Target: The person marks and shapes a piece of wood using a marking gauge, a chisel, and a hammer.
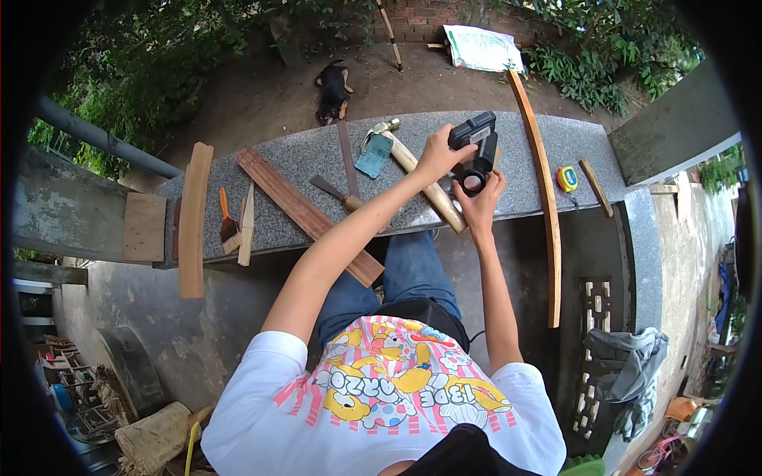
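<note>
Both my hands hold a black cordless power tool [486, 151] above the stone ledge. It looks like a drill with a block-shaped battery pack, and its round end points back toward me. My left hand [438, 157] is closed around the battery end. My right hand [481, 205] grips the tool near the round end. Just below lies a hammer [409, 159] with a thick wooden handle. A teal piece of cloth or sandpaper [373, 155] rests against it. Left of my left forearm is a flat-bladed chisel [327, 189], its handle partly behind the arm.
On the granite ledge [286, 143] lie a reddish board [290, 198], a paintbrush [228, 226], a pale board [195, 222], a long wooden strip [540, 174], a tape measure [567, 178] and a short stick [595, 188]. A dog [333, 89] lies on the ground beyond.
</note>
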### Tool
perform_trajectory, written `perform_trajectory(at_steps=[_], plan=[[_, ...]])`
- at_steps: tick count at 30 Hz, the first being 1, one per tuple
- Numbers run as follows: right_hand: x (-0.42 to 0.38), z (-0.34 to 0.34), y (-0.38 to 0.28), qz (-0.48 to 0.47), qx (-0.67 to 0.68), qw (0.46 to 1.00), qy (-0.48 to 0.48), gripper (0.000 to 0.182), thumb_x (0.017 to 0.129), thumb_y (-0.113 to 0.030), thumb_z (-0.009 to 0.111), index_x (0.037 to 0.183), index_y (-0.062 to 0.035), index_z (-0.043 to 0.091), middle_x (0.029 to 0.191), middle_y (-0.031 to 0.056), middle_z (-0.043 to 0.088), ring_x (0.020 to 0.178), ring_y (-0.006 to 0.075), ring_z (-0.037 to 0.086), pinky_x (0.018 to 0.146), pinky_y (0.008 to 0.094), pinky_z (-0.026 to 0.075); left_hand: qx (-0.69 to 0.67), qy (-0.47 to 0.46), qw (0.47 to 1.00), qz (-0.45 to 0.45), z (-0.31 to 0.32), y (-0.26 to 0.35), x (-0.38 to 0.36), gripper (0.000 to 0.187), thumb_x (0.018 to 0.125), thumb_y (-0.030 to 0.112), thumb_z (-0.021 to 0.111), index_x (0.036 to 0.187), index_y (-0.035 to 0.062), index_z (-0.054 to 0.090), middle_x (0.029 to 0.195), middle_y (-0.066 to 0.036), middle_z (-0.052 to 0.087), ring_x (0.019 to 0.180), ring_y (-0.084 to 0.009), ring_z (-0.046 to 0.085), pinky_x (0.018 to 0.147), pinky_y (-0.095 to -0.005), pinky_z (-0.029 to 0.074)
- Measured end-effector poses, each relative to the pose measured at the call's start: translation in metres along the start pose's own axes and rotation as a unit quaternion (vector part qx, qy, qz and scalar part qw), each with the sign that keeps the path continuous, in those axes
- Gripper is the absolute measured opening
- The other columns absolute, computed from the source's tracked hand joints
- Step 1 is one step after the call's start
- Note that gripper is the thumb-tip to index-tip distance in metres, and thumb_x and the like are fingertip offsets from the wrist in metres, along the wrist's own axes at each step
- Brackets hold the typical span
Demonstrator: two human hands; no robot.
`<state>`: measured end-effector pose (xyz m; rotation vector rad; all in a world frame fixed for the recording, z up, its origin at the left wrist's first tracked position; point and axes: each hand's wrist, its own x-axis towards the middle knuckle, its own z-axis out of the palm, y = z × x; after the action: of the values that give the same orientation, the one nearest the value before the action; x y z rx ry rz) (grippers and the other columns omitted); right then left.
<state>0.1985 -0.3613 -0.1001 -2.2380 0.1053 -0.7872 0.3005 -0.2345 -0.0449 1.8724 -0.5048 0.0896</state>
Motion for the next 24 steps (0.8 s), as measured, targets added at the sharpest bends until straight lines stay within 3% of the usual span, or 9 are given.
perform_trajectory(at_steps=[3, 6, 10, 16, 18, 20, 21, 22, 24], plan=[[-0.002, 0.002, 0.005, -0.009, -0.005, 1.0, 0.002, 0.078, 0.074, -0.023, 0.084, 0.126, 0.0107, 0.038, 0.13, 0.0291, 0.035, 0.121, 0.0454, 0.042, 0.102, 0.0473, 0.039, -0.041, 0.051, 0.998, -0.019, -0.023, 0.009, -0.017, 0.038, 0.08, 0.025, 0.083, 0.096, -0.0015, 0.062, 0.085, -0.006, 0.069, 0.076, -0.0078, 0.064, 0.063, -0.0244, 0.051], [-0.002, 0.002, 0.006, -0.006, 0.003, 1.0, -0.001, 0.08, 0.074, -0.024, 0.084, 0.128, 0.0102, 0.037, 0.129, 0.0289, 0.035, 0.122, 0.0448, 0.041, 0.103, 0.0479, 0.038, -0.181, 0.054, 0.981, -0.041, -0.054, 0.028, -0.051, 0.035, 0.083, 0.017, 0.08, 0.103, -0.0031, 0.06, 0.093, -0.006, 0.069, 0.081, -0.0085, 0.064, 0.069, -0.0236, 0.052], [-0.004, 0.004, 0.005, -0.004, 0.006, 1.0, 0.0, 0.082, 0.073, -0.024, 0.085, 0.13, 0.01, 0.036, 0.13, 0.0285, 0.035, 0.122, 0.0443, 0.041, 0.104, 0.0477, 0.037, -0.246, 0.085, 0.964, -0.055, -0.089, 0.042, -0.103, 0.03, 0.085, 0.012, 0.078, 0.101, -0.0031, 0.058, 0.096, -0.007, 0.068, 0.084, -0.0085, 0.064, 0.072, -0.0231, 0.053], [-0.009, 0.002, 0.009, 0.009, 0.021, 1.0, -0.007, 0.091, 0.071, -0.021, 0.086, 0.138, 0.0073, 0.032, 0.131, 0.027, 0.033, 0.126, 0.043, 0.038, 0.106, 0.0465, 0.036, -0.28, 0.125, 0.945, -0.114, -0.125, 0.055, -0.185, 0.026, 0.09, 0.005, 0.07, 0.109, -0.006, 0.055, 0.109, -0.014, 0.068, 0.098, -0.0147, 0.067, 0.088, -0.0261, 0.054], [-0.015, -0.01, -0.002, 0.015, 0.022, 1.0, 0.005, 0.094, 0.071, -0.017, 0.086, 0.143, 0.0049, 0.03, 0.131, 0.0247, 0.034, 0.12, 0.0375, 0.043, 0.1, 0.0426, 0.04, -0.287, 0.12, 0.939, -0.148, -0.128, 0.055, -0.213, 0.026, 0.094, 0.001, 0.064, 0.116, -0.0068, 0.053, 0.113, -0.016, 0.065, 0.105, -0.0212, 0.067, 0.095, -0.0319, 0.053], [-0.023, -0.027, -0.016, 0.085, 0.016, 0.996, 0.006, 0.093, 0.072, -0.014, 0.084, 0.145, 0.003, 0.03, 0.13, 0.0218, 0.037, 0.11, 0.0297, 0.048, 0.087, 0.0372, 0.045, -0.27, 0.091, 0.949, -0.134, -0.126, 0.051, -0.239, 0.024, 0.096, 0.003, 0.061, 0.117, -0.0057, 0.053, 0.114, -0.015, 0.063, 0.107, -0.0211, 0.065, 0.095, -0.032, 0.053], [-0.027, -0.036, -0.022, 0.04, -0.025, 0.998, 0.034, 0.082, 0.078, -0.011, 0.08, 0.145, 0.0013, 0.035, 0.126, 0.0181, 0.044, 0.098, 0.0222, 0.052, 0.077, 0.0336, 0.045, -0.237, 0.079, 0.96, -0.127, -0.123, 0.057, -0.248, 0.025, 0.096, 0.005, 0.062, 0.118, -0.0044, 0.053, 0.116, -0.012, 0.062, 0.109, -0.0175, 0.063, 0.092, -0.029, 0.053], [-0.031, -0.049, -0.028, 0.04, -0.026, 0.998, 0.031, 0.082, 0.078, -0.011, 0.08, 0.145, 0.0013, 0.035, 0.126, 0.0181, 0.044, 0.098, 0.0222, 0.052, 0.077, 0.0336, 0.045, -0.153, 0.058, 0.972, -0.168, -0.125, 0.065, -0.257, 0.025, 0.092, 0.005, 0.067, 0.114, -0.0017, 0.057, 0.122, -0.012, 0.061, 0.108, -0.0166, 0.062, 0.089, -0.0284, 0.051], [-0.035, -0.081, -0.05, 0.163, 0.128, 0.961, -0.184, 0.065, 0.084, -0.012, 0.076, 0.14, 0.0005, 0.044, 0.118, 0.0136, 0.054, 0.093, 0.0171, 0.054, 0.076, 0.0324, 0.045, 0.015, -0.02, 1.0, -0.017, -0.125, 0.079, -0.26, 0.026, 0.085, 0.005, 0.074, 0.106, 0.0, 0.061, 0.127, -0.012, 0.059, 0.106, -0.0202, 0.062, 0.087, -0.0298, 0.051]])
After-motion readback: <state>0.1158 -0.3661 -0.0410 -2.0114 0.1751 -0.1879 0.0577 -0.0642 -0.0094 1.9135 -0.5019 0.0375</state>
